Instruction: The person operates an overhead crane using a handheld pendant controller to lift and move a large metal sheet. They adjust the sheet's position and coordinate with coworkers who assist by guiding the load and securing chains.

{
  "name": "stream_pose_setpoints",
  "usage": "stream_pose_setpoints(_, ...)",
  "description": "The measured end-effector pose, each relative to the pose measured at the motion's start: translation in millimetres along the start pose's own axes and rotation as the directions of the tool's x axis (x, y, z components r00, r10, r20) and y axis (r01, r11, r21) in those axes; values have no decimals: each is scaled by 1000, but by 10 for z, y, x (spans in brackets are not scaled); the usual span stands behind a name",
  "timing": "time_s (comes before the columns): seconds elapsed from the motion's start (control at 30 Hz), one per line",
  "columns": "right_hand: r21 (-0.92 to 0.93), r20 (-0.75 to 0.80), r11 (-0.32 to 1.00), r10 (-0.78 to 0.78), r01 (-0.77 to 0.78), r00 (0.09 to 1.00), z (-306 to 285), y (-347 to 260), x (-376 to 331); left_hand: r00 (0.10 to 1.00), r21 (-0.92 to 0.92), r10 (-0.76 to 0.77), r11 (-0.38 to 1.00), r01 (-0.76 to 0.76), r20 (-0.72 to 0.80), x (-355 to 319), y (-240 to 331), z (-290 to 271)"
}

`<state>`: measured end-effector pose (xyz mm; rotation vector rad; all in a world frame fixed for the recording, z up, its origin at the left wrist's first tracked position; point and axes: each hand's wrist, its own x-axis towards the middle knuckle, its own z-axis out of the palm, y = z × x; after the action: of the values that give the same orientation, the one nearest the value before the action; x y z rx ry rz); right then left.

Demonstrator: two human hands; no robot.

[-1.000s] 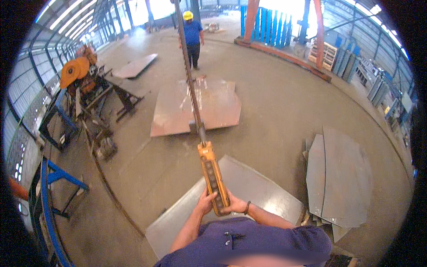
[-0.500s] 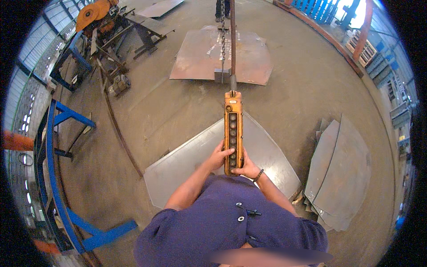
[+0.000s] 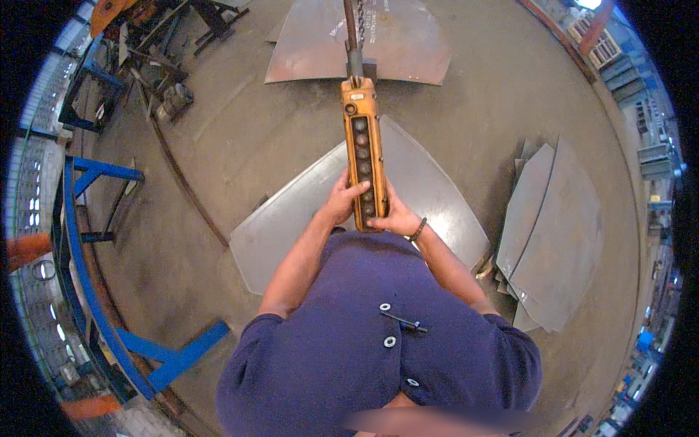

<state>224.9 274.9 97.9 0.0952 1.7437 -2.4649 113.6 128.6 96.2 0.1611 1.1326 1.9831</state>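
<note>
A long orange crane pendant control (image 3: 375, 138) with a row of dark round buttons hangs upright from a cable in front of my body. My left hand (image 3: 342, 198) wraps its left side, the thumb lying over the lower buttons. Around the lower right side is my right hand (image 3: 397, 211), its thumb near the bottom button. A dark bead bracelet (image 3: 418, 229) circles my right wrist. Beneath and beyond the control lies a large grey metal sheet (image 3: 291, 218) with angled edges. The fingers behind the control are hidden.
Farther ahead lies a brownish steel plate (image 3: 313, 47) with a chain (image 3: 361, 18) above it. Curved metal sheets (image 3: 561, 226) are stacked at right. A blue steel frame (image 3: 109, 171) stands at left, near a long rusty bar (image 3: 178, 167) and a motor (image 3: 173, 102).
The whole view has shifted, so the floor, plates and pendant control sit higher in the picture. The control leans slightly more to the left. Both hands keep hold of it.
</note>
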Motion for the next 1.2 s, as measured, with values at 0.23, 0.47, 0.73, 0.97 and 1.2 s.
stream_pose_setpoints(0.23, -227, -20, 973, -54, 48, 998, -35, 73, 47, 999, 80, -10, 997, 7, 32, 60, -22, -69)
stream_pose_setpoints(0.47, -120, -29, 987, -107, 103, 994, 108, 35, -6, 998, 101, -53, 994, 49, 41, 11, 22, -113)
stream_pose_setpoints(0.73, -155, -26, 986, -67, 62, 997, 187, 71, -3, 985, 46, -165, 986, 162, 49, -30, 143, -117)
stream_pose_setpoints(0.97, -85, -34, 996, 23, -26, 999, 286, -82, -25, 983, -1, -173, 985, 174, 65, -110, 253, -47)
stream_pose_setpoints(1.2, -45, -115, 998, 40, -46, 993, 449, -115, -26, 978, 119, -203, 973, 196, 54, -99, 350, -104)
